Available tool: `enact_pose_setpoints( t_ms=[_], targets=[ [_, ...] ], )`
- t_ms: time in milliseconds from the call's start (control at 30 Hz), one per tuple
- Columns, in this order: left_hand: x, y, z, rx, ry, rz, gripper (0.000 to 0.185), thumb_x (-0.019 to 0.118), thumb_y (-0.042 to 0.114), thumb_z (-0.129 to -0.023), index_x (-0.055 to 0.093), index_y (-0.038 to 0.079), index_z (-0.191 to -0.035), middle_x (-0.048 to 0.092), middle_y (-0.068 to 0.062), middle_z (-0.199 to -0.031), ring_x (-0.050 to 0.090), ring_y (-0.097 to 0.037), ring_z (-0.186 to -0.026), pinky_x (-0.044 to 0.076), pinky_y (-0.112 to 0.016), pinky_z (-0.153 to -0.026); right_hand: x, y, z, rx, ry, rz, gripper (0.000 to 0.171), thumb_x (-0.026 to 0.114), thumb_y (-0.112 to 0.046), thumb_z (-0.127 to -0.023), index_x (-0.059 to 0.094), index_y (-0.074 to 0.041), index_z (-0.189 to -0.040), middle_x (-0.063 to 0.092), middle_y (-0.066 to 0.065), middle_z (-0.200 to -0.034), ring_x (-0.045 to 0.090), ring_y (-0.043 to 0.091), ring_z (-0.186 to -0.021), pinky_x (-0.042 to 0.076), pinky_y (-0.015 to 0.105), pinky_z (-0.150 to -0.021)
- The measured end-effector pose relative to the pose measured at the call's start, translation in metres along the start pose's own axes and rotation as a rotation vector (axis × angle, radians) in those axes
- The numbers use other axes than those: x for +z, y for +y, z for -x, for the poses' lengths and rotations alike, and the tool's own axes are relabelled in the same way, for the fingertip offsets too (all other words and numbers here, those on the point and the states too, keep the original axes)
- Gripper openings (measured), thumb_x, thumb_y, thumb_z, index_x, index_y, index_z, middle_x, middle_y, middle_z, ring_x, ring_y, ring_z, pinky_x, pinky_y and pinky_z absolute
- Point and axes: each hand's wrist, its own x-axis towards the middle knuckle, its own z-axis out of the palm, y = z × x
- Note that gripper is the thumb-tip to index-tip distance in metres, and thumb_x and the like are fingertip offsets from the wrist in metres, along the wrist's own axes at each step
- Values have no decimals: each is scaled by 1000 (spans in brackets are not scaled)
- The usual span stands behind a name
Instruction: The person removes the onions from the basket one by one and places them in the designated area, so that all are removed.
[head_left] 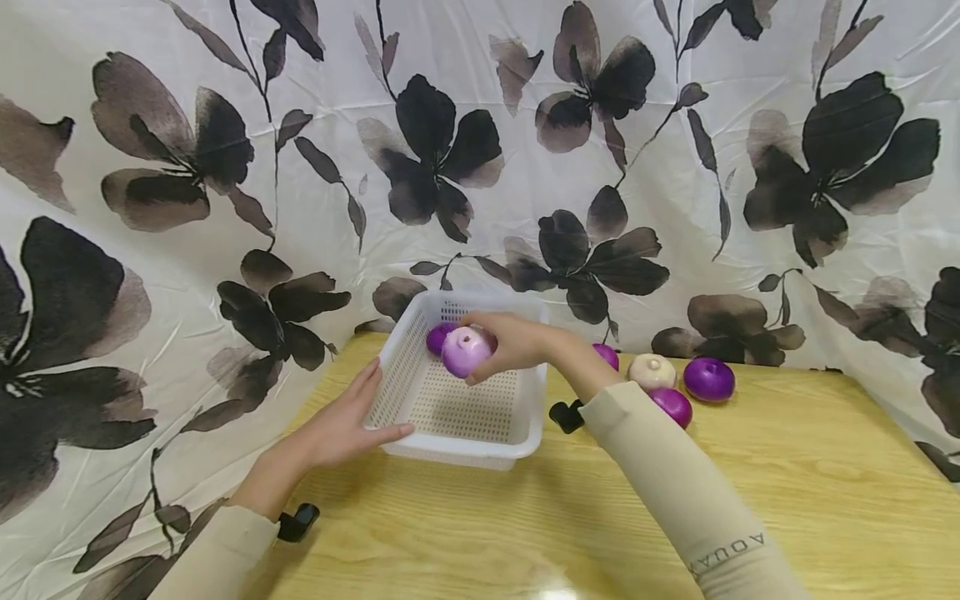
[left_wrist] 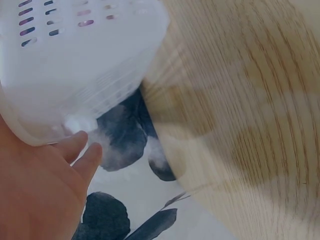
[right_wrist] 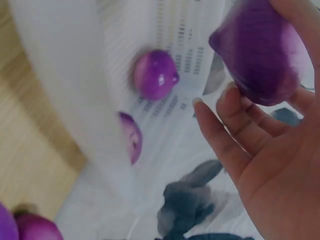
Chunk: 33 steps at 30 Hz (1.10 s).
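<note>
We see right hand (head_left: 517, 342) curled round pale purple onion (head_left: 465, 351), held over white basket (head_left: 457, 446). Left hand (head_left: 341, 425) flat, fingers straight, steadying basket's near-left rim. Second onion (head_left: 437, 337) sits in far corner.
</note>
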Motion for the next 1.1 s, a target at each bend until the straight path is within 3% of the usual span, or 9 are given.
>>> enact_pose_setpoints(
  t_ms=[333, 467, 667, 967, 1100],
  targets=[
    [0, 1, 1, 6, 0, 2, 119, 60, 74, -89, 8, -6, -161, -2, -19, -171, 15, -47, -153, 23, -64, -119, 0, 18, 37, 17, 167, 13, 70, 87, -51, -78, 59, -18, -132, 66, -3, -118, 63, 15, -106, 55, 35, -91],
    [0, 0, 1, 6, -3, 1, 119, 59, 74, -90, 7, -6, -161, -2, -20, -171, 15, -48, -152, 23, -64, -119, 3, 25, 50, 49, 219, 19, 70, 83, -56, -79, 59, -19, -134, 67, -3, -119, 64, 15, -106, 56, 36, -91],
    [0, -1, 0, 6, 1, 11, 120, 59, 75, -89, 6, -5, -161, -2, -20, -171, 15, -49, -152, 23, -65, -119, 10, 39, 69, 103, 244, 6, 75, 81, -56, -82, 58, -16, -140, 69, -1, -117, 65, 15, -103, 57, 35, -88],
    [1, -3, -2, 6, -2, 12, 121, 58, 75, -89, 5, -5, -161, -4, -20, -171, 15, -50, -152, 22, -65, -119, 13, 55, 97, 110, 294, -23, 60, 85, -53, -79, 65, -21, -126, 69, -6, -111, 65, 14, -98, 57, 37, -86],
    [2, -3, -3, 9, 1, 21, 121, 59, 75, -89, 5, -5, -162, -3, -21, -171, 16, -50, -152, 23, -66, -118, 14, 60, 107, 89, 303, -31, 59, 85, -49, -80, 64, -19, -127, 69, -6, -112, 65, 14, -99, 56, 37, -88]
  ],
)
